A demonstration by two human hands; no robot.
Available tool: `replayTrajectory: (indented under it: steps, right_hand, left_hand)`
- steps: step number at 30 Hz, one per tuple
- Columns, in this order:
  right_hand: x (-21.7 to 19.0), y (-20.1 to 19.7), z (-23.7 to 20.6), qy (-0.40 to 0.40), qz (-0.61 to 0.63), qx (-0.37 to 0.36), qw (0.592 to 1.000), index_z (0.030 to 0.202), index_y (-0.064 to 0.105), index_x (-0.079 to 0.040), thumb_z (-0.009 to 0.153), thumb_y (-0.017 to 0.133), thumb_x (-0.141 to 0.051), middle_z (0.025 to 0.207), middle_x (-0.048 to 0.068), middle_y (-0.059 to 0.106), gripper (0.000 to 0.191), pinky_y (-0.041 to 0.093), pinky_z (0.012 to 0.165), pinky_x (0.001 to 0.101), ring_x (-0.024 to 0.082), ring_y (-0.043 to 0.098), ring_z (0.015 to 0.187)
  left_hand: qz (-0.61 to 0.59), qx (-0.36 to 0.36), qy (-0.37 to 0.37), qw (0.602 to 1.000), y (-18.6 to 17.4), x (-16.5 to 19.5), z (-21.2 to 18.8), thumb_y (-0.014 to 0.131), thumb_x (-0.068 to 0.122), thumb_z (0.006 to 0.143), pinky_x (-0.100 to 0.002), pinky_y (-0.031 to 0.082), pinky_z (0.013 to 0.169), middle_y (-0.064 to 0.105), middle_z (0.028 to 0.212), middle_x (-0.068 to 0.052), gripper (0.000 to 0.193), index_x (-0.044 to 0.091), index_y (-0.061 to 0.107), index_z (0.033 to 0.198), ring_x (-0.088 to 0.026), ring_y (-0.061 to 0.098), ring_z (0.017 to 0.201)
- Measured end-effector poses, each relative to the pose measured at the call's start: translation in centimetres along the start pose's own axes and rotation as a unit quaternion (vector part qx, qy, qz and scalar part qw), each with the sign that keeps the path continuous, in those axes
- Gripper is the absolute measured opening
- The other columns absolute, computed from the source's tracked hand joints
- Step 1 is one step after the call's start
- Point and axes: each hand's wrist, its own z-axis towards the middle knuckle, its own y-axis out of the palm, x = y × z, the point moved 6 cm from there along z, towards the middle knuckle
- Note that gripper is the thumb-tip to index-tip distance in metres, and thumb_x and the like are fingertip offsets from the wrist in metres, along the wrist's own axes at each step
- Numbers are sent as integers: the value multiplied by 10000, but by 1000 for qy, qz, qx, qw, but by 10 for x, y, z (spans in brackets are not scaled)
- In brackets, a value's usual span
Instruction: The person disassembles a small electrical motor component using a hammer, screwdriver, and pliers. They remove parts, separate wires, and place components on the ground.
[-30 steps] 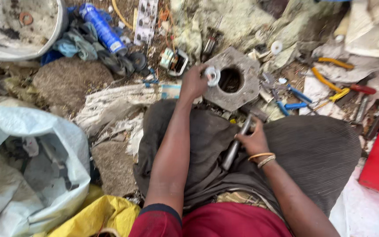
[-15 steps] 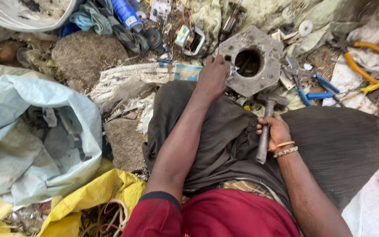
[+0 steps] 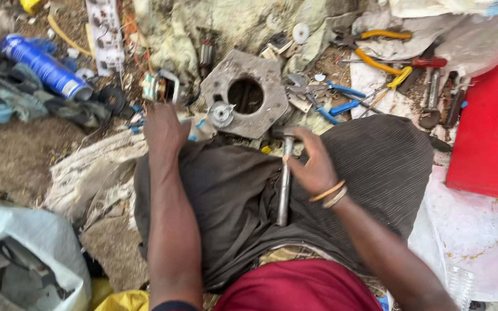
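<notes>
We are seeing the right hand (image 3: 313,167) at the centre of the frame, fingers loosely curled around the upper end of a metal hammer (image 3: 284,183) that is lying along the lap, its head pointing toward the top of the frame. Just above it, a grey hexagonal metal plate (image 3: 266,98) with a round hole is sitting on the ground among scrap. The left hand (image 3: 165,131) is reaching left of the plate, back toward us, so we cannot tell whether it is gripping anything. A small round metal part (image 3: 221,113) is resting at the plate's lower left edge. Blue-handled pliers (image 3: 334,101) are lying right of the plate, and a blue can (image 3: 42,65) is lying at upper left.
</notes>
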Motion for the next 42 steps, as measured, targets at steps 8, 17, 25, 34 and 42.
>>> replayTrajectory:
  steps: [8, 17, 25, 34, 42]
  right_hand:
    - [66, -66, 169, -66, -293, -74, 951, 1457, 518, -9, 857, 818, -473, 1468, 269, 538, 815, 439, 1141, 549, 456, 503, 1365]
    - [102, -33, 183, -61, -351, -129, 926, 1500, 487, -91, 820, 774, -560, 1525, 237, 452, 875, 327, 1132, 633, 429, 438, 1401]
    - [93, -39, 189, -33, -361, -112, 925, 1546, 464, -151, 832, 772, -539, 1528, 238, 484, 869, 387, 1105, 644, 452, 505, 1356]
    - [72, -107, 149, -34, -283, -45, 957, 1489, 591, -134, 916, 740, -540, 1269, 284, 660, 718, 502, 981, 562, 468, 624, 1172]
    - [86, -193, 67, -60, -54, -166, 983, 1246, 759, -117, 964, 630, -600, 1110, 126, 780, 575, 511, 1031, 425, 314, 702, 1139]
  left_hand:
    - [146, -36, -58, 987, 50, -25, 13, 604, 126, 977, -593, 544, 829, 752, 1014, -162, 172, 106, 773, 1002, -385, 718, 983]
    - [118, -35, -32, 992, 28, -11, -4, 606, 108, 845, -634, 493, 907, 698, 1176, -168, 226, 79, 720, 1038, -389, 625, 1133]
    - [177, 50, 58, 981, 29, 18, -2, 595, 105, 885, -615, 501, 852, 705, 1041, -160, 197, 81, 711, 1042, -346, 632, 1027]
    - [262, 189, 247, 914, 20, 152, -151, 579, 523, 766, -603, 422, 1007, 750, 934, -142, 517, 57, 754, 904, -297, 696, 1007]
    - [-65, 103, 272, 955, -82, 121, -189, 654, 165, 908, -451, 524, 1026, 791, 1062, -52, 130, 174, 784, 899, -263, 728, 1061]
